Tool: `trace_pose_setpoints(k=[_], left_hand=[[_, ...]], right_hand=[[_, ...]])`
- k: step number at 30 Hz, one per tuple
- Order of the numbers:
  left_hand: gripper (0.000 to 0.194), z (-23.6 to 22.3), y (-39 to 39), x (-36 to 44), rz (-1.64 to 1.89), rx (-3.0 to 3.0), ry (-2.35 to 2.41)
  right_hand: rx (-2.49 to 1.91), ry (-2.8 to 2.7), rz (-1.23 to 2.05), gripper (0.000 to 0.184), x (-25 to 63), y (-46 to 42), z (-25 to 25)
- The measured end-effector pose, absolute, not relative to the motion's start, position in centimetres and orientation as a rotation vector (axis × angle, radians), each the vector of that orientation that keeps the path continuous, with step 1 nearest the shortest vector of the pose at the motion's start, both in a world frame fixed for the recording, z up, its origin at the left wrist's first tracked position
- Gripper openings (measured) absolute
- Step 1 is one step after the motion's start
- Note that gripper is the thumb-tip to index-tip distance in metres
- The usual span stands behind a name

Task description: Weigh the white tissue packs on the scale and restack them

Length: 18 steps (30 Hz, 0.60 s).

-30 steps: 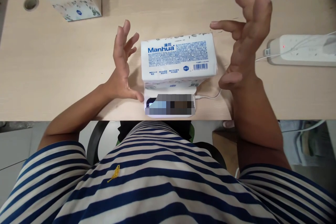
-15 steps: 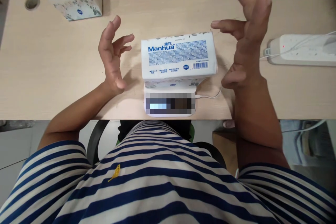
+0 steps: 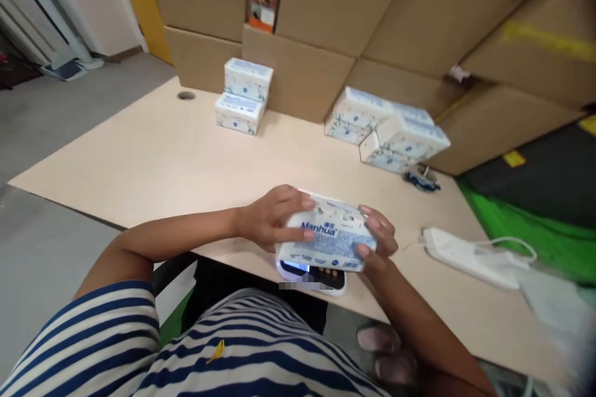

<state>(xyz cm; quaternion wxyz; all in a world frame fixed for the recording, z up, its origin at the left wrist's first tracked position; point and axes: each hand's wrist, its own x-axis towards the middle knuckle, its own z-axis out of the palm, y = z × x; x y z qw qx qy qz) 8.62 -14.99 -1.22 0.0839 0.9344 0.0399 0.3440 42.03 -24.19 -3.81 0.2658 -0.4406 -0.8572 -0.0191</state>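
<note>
"What's the left hand doing?"
"Its fingers are partly spread, gripping the left end of the Manhua tissue pack."
"Where's that pack?"
"Between both hands, over the digital scale; I can't tell if they touch."
"And the right hand?"
"Fingers curled around the pack's right end. Farther right, a white power strip lies on the desk."

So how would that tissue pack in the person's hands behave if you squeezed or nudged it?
The tissue pack probably gives a little, its wrapper looking soft and thin. It's likely light for its size, being tissues. Its flat, boxy sides suggest it would slide rather than roll.
</note>
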Motion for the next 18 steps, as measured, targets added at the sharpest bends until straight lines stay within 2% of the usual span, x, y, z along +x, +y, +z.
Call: trace_pose_setpoints(k=[3,6,8,10,13,16,18], left_hand=[[0.033,0.1,-12.9,5.2,0.88,2.883,0.253],[0.035,0.6,-9.1,1.2,1.251,2.921,0.192],[0.049,0.3,-6.2,-1.4,1.614,2.882,0.113],[0.064,-0.1,-3.6,-3.5,1.828,2.828,0.258],[0.08,-0.6,-1.4,-5.5,1.973,2.625,0.82],[0.095,-0.6,-1.1,-6.2,2.094,2.216,1.273],[0.097,-0.6,-1.5,-6.2,2.074,2.08,1.403]], right_hand=[[-0.965,-2.29,-0.311,0.102,39.6,-21.3,-2.1],[-0.827,-2.367,-0.405,0.115,35.6,-16.9,1.9],[-0.795,-2.465,-0.406,0.119,32.5,-13.2,4.9],[-0.791,-2.564,-0.384,0.115,29.5,-9.1,7.5],[-0.994,-2.542,-0.265,0.107,25.8,-2.7,10.6],[-1.265,-2.356,-0.042,0.114,23.1,3.2,12.6],[-1.344,-2.305,0.063,0.118,21.7,6.2,12.9]])
